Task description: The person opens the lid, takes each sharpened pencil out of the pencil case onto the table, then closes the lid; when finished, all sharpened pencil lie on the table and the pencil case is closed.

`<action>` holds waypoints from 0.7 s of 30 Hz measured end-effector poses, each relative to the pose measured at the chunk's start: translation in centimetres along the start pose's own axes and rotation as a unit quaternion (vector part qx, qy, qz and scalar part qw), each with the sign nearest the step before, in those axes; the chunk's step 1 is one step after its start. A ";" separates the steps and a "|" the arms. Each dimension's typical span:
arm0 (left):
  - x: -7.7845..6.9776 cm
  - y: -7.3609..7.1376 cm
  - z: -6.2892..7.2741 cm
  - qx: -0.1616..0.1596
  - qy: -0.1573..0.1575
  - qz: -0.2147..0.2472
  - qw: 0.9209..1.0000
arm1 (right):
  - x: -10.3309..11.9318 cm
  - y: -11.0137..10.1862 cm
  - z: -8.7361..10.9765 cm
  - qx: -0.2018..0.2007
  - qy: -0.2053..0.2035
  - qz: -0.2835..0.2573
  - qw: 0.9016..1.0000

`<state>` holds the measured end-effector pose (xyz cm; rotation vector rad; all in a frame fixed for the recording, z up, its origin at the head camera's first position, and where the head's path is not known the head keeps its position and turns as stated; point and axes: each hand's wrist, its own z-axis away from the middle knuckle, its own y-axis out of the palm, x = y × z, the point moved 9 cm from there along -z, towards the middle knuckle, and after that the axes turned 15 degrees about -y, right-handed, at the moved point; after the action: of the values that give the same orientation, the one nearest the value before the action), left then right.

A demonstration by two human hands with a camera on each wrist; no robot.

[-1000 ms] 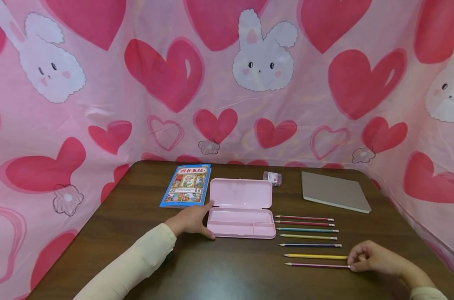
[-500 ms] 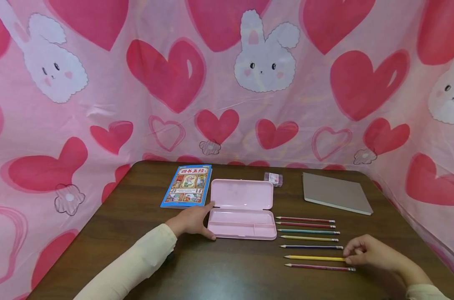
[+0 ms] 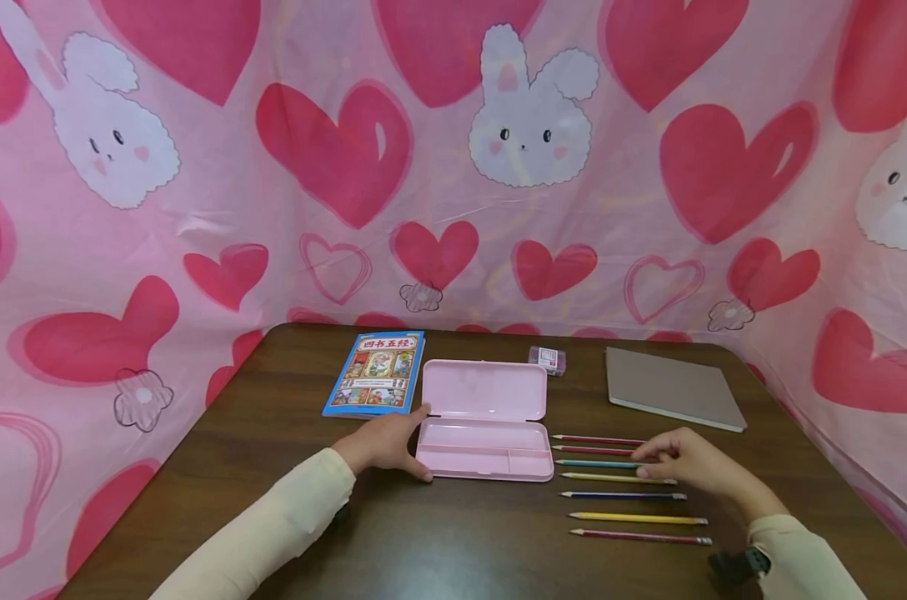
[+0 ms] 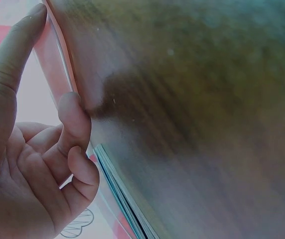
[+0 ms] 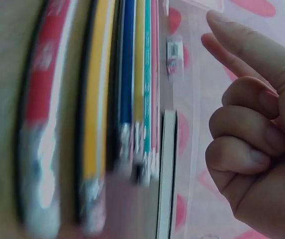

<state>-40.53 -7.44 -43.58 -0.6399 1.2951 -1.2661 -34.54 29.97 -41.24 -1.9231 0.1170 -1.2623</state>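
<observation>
A pink pencil case lies with its lid back, showing bare compartments. My left hand rests at its left side, thumb by the near corner and index finger by the hinge. In the left wrist view the thumb stretches along the case's edge. Several pencils lie in a row to the right, tips toward the case. My right hand hovers around the eraser ends of the green pencil and pale yellow pencil. Its index finger and thumb extend with a gap between them; the other fingers are curled.
A blue-bordered book lies behind my left hand. Behind the case sits a small clear box with a white label. A grey notebook is at the back right. Nearer me lie a yellow pencil and a dark red pencil.
My right hand has left the eraser ends of the nearest dark red and yellow pencils, moving away from me and leftward over the farther pencils. The left hand stays at the case.
</observation>
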 end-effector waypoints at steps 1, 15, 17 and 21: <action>0.0 0.0 0.0 0.000 0.000 0.000 1.000 | 0.0 0.0 -0.5 -0.002 0.001 0.004 1.000; -0.3 0.0 0.3 0.001 0.001 -0.004 1.000 | 1.1 1.8 -6.0 0.011 -0.055 0.043 0.998; -0.3 0.0 0.3 0.001 -0.001 -0.005 1.000 | 1.3 2.3 -6.7 0.020 -0.060 0.042 0.997; -0.3 0.0 0.3 -0.002 0.000 -0.009 1.000 | 1.8 3.4 -8.2 0.036 -0.058 0.029 0.997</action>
<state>-40.17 -7.27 -43.39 -0.6560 1.2950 -1.2790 -39.07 22.19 -40.85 -1.9127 0.0665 -1.0992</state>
